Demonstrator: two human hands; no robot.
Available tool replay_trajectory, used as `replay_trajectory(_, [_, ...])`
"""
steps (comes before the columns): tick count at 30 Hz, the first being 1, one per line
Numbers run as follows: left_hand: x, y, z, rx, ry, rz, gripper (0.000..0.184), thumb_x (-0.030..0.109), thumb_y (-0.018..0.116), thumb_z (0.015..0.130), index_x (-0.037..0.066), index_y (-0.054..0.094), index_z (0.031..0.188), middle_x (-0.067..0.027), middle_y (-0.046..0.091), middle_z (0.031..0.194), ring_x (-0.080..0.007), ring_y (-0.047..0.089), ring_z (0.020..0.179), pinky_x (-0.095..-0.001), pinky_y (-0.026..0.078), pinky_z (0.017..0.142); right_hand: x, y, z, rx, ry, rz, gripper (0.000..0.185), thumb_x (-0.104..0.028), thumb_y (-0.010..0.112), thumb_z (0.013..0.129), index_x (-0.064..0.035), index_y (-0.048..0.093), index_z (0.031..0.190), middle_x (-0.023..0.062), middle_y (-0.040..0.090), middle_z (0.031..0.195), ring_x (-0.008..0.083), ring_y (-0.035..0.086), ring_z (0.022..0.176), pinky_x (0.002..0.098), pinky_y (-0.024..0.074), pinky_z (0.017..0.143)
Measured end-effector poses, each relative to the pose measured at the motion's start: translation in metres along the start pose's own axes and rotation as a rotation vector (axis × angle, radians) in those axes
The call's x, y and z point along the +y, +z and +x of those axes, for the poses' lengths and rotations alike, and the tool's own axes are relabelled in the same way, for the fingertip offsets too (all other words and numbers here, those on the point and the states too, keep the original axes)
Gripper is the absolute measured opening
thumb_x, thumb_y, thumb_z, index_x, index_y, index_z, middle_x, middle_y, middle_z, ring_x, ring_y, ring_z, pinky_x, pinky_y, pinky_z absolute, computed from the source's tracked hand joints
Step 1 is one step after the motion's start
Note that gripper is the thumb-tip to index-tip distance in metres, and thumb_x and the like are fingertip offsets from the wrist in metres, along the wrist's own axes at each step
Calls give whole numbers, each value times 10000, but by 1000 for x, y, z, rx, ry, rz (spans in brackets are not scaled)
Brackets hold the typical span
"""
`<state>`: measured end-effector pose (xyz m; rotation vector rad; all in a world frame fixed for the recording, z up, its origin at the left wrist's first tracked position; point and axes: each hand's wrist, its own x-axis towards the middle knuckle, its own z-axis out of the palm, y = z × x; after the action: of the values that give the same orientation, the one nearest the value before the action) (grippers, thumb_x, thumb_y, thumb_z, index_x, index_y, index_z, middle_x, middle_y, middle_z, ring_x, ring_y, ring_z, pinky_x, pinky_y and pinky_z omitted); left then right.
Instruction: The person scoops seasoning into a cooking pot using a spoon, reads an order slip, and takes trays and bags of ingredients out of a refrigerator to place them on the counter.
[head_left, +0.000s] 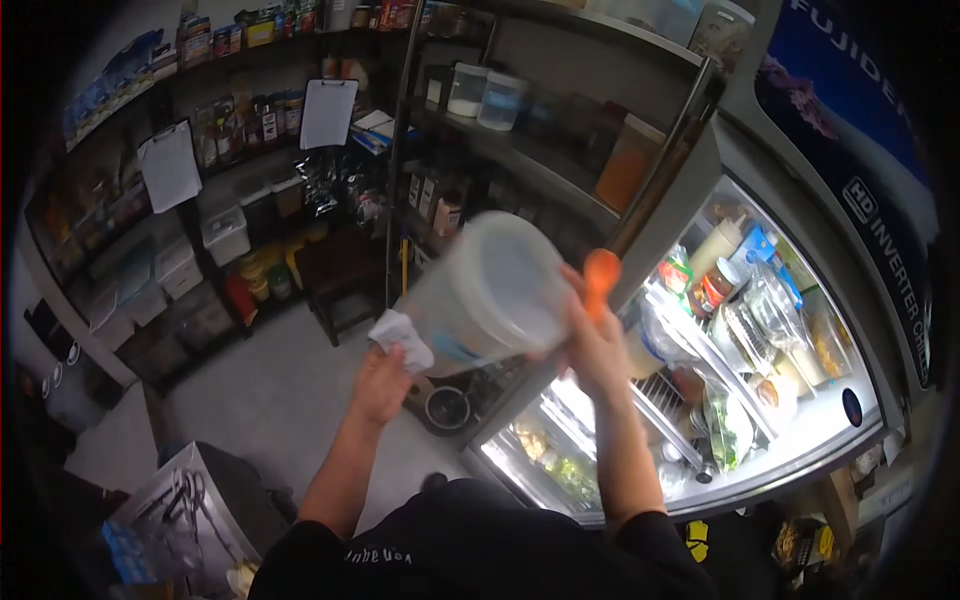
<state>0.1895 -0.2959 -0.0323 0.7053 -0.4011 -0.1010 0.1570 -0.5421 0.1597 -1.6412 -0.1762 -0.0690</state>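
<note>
Container: a large translucent container [485,300], held in mid-air in front of the person's torso, tilted, between the two hands; it is blurred, so its contents cannot be told.
Left grip [383,383]: pinching a bunched white cloth [404,340], which lies against the container's lower left side.
Right grip [594,350]: closed on the container's right side, with an orange spoon [601,275] held in the same hand, its rounded end upward; the exact placing of the fingers is blurred.
Chiller: a brightly lit chiller [690,190] stands to the right, close by the right forearm, its racks crowded with bottles, bags and a green leafy vegetable [728,430].
Shelving: behind the container, a metal shelf [560,160] bears two clear tubs [485,97] side by side and, farther right, a tub with orange-brown contents [630,165].
Far wall: two clipboards [328,112] hang before shelves of jars and packets.
Floor: a dark stool [345,275] stands on the grey floor [290,390], well apart from both hands.
</note>
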Motion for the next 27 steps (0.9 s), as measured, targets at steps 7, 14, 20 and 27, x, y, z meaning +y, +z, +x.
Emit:
replay_trajectory(7, [64,-41,114,113,77,5,546,400,458,952,126,312,1402,-83,432,1385,-273,396,1294,-529,351,1022,31,74,166,3,-604,-310,867,-340,864,602,-72,438,1308,95,660,1020,123,581,723,293,503,670])
replay_trajectory(14, [126,-21,272,-46,114,-3,587,382,462,947,109,267,1428,-106,373,1431,-300,346,1328,-562,290,1057,-35,64,316,205,-898,-374,1081,-330,912,510,-36,309,1359,169,572,1184,237,609,982,373,488,894])
replay_trajectory(20, [183,-26,387,-278,204,-133,507,297,489,953,93,337,1392,-119,423,1390,-298,430,1259,-555,394,986,-119,76,429,226,-1071,-92,890,-294,890,575,19,400,1249,146,609,1044,254,595,1005,406,489,867])
replay_trajectory(27, [215,-98,467,-60,381,190,478,111,587,898,51,382,1326,-100,570,1210,-241,555,1122,-412,466,950,-239,84,517,329,-1547,-324,1004,-244,802,707,7,156,1433,222,545,1131,275,603,991,437,547,834])
